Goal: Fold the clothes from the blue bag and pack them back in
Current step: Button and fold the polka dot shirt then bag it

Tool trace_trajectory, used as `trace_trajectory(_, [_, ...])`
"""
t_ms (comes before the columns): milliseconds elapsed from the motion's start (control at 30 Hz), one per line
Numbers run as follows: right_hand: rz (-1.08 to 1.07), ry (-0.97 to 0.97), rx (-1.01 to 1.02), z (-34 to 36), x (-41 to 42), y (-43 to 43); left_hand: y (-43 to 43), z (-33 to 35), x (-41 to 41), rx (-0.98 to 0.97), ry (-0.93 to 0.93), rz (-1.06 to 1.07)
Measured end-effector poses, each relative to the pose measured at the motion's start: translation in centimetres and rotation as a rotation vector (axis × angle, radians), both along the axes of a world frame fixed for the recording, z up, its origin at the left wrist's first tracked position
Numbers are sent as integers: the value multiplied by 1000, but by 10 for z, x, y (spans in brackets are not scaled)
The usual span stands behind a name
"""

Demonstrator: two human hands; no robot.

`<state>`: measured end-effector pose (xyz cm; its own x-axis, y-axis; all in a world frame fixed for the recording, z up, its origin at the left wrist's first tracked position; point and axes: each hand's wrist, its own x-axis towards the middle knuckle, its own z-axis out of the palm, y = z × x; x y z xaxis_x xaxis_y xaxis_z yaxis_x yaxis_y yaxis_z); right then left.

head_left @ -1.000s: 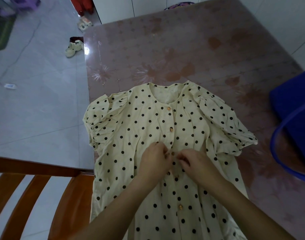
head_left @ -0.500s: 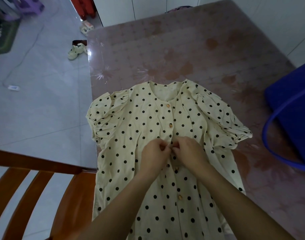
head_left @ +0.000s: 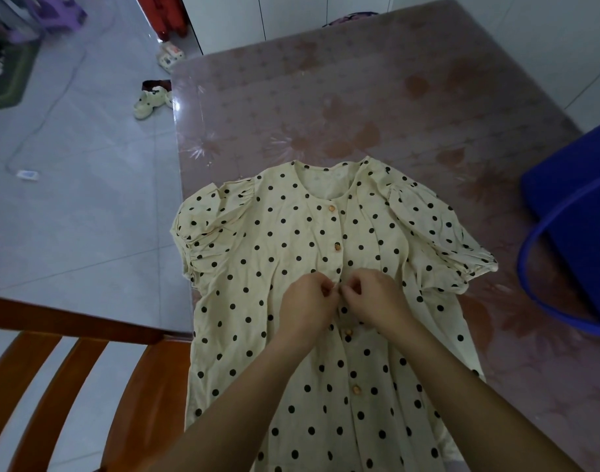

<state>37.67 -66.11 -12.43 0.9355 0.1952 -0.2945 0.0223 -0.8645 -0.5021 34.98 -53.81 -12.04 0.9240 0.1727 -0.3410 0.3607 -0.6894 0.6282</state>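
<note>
A cream dress with black polka dots (head_left: pixel 291 240) lies flat on the table, front up, collar toward the far side and short puffed sleeves spread to both sides. Small orange buttons run down its middle. My left hand (head_left: pixel 303 303) and my right hand (head_left: pixel 377 298) meet at the button strip about halfway down the chest, fingers pinched on the fabric there. The blue bag (head_left: pixel 574 212) sits at the table's right edge, its loop handle (head_left: pixel 530 287) curving toward the dress.
The table (head_left: pixel 377 97) has a glossy pinkish floral cover. A wooden chair back (head_left: pixel 70 335) stands at the near left. On the grey tiled floor to the left lie small shoes (head_left: pixel 148 102), a cable and a green mat.
My hands have slid slightly up the button strip and drawn closer together, fingertips now touching. The dress has not shifted.
</note>
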Motion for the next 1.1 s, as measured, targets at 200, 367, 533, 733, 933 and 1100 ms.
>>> trace_trajectory(200, [63,17,-57,2,1,4,-2,-2,0,3,0,25])
trace_trajectory(367, [96,9,-41,4,-2,2,-2,-3,1,15,-8,26])
trace_trajectory(533, [119,59,-97,4,-1,6,-1,0,4,18,37,19])
trace_trajectory(733, [-34,161,45,13,3,8,-2,0,5,-11,40,5])
trace_trajectory(933, [-94,218,109,17,5,8,-1,3,6,-345,128,190])
trace_trajectory(1100, [-124,211,89,15,5,9,0,5,7,-571,248,331])
